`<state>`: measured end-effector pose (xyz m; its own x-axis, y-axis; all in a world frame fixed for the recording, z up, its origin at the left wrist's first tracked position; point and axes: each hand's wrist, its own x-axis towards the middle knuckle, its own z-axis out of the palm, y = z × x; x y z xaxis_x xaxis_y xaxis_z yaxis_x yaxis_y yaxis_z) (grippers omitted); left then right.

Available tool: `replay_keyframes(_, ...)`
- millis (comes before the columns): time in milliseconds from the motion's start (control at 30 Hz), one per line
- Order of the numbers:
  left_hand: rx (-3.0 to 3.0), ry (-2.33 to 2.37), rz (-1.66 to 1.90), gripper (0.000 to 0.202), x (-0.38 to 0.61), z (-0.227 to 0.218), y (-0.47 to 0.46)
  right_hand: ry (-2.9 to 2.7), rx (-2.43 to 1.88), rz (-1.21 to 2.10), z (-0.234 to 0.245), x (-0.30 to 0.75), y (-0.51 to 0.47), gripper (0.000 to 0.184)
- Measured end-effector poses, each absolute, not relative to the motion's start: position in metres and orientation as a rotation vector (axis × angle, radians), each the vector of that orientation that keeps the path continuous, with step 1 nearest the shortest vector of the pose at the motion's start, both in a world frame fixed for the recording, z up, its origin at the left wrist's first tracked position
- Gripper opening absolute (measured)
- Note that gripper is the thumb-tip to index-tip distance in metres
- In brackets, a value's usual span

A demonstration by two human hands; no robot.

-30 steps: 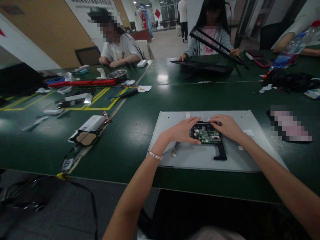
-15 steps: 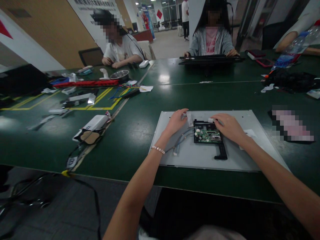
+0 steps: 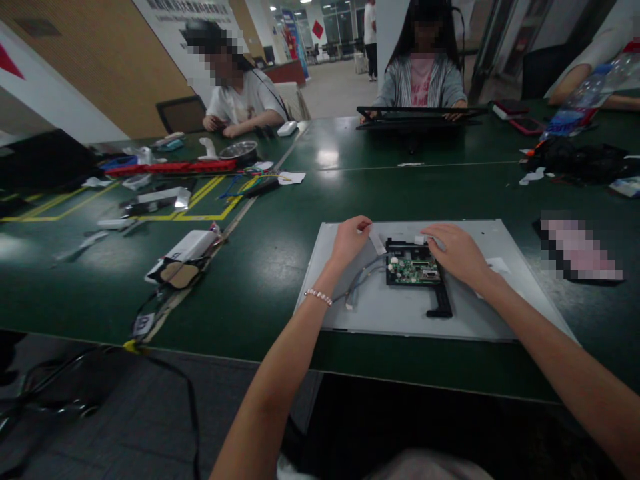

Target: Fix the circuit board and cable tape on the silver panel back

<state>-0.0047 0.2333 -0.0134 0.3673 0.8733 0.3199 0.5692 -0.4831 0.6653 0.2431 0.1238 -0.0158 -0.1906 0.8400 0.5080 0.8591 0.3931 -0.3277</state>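
On a grey flat panel (image 3: 380, 313) lies a black plastic bracket (image 3: 443, 303) with a green circuit board (image 3: 413, 270) in it. My left hand (image 3: 353, 240) is closed at the panel's far edge, finger and thumb pinching a white strip (image 3: 377, 241) that slants down to the bracket's left corner. My right hand (image 3: 457, 257) rests over the bracket's right side, its fingertips together at a small white piece (image 3: 421, 240) along the top edge. Grey cables (image 3: 361, 277) run left from the board. The undersides of my right fingers are hidden.
A phone (image 3: 580, 250) lies right of the panel. To the left is a white battery pack (image 3: 187, 253) with a black cable. Wires, a red strip (image 3: 175, 167) and scraps lie farther left. Two people sit across the green table (image 3: 270, 293), one behind a black monitor (image 3: 420, 119).
My left hand has shifted slightly, and the white strip in its fingers now slants more. The right hand stays at the bracket. Across the table, the black monitor has tilted a little.
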Motion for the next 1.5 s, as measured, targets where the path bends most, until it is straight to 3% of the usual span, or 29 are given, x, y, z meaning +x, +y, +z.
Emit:
replay_keyframes(233,1.937,1.225,1.05,0.012,-0.032,0.024,0.234,-2.035,-1.419,-0.052,-0.012,0.241,0.121,0.033)
replay_keyframes(367,1.818,1.128,0.948,0.012,-0.039,0.033,0.217,-2.041,-1.4,-0.05,-0.01,0.239,0.12,0.033)
replay_keyframes(600,2.018,1.129,0.637,0.012,-0.044,0.027,0.181,-2.163,-1.253,-0.022,0.005,0.216,0.102,0.036)
replay_keyframes(1100,2.069,1.289,0.592,0.013,-0.049,0.017,0.167,-2.637,-0.89,0.053,0.013,0.165,0.07,0.053)
replay_keyframes(1267,2.128,1.349,0.582,0.013,-0.048,0.014,0.167,-2.67,-0.874,0.091,0.01,0.156,0.066,0.051)
replay_keyframes(1500,2.334,1.255,0.589,0.033,-0.045,0.021,0.159,-2.691,-0.845,0.111,0.007,0.156,0.068,0.045)
